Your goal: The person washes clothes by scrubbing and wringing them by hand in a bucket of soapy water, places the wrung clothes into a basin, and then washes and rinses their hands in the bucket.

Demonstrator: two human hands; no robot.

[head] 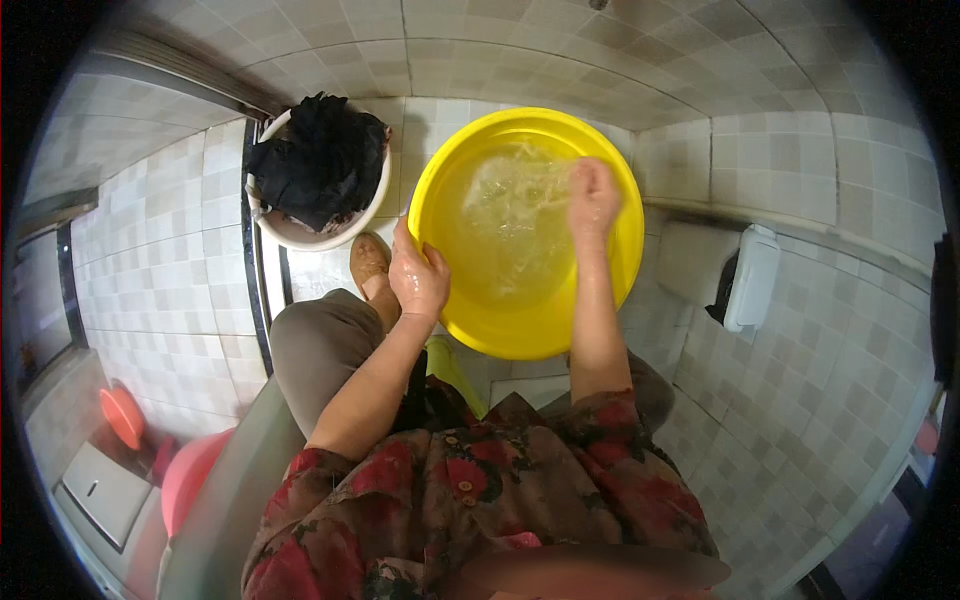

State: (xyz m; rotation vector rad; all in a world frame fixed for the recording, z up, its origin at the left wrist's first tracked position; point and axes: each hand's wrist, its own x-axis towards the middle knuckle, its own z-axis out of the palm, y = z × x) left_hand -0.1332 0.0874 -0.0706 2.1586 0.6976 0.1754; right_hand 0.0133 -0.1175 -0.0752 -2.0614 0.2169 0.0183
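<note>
A large yellow plastic basin [531, 341] with stirred, splashing water [517, 202] stands before me. My left hand [420, 277], wet, is closed over the basin's left rim, with the fingers on the outer side and the thumb towards the inside. Over the right part of the water is my right hand [594, 193], its fingers curled into a fist and slightly blurred. Nothing shows clearly in that fist. Left of the basin, a white tub [315, 244] holds a heap of black cloth [322, 165], with some pinkish fabric beneath it.
My slippered foot [370, 259] rests between tub and basin. Tiled walls [510, 79] rise close behind them. On the right is a white wall-mounted box [752, 277]. A pale partition edge [240, 480] runs at lower left, with a pink basin [191, 480] and an orange-red dipper-like object [122, 418] beyond.
</note>
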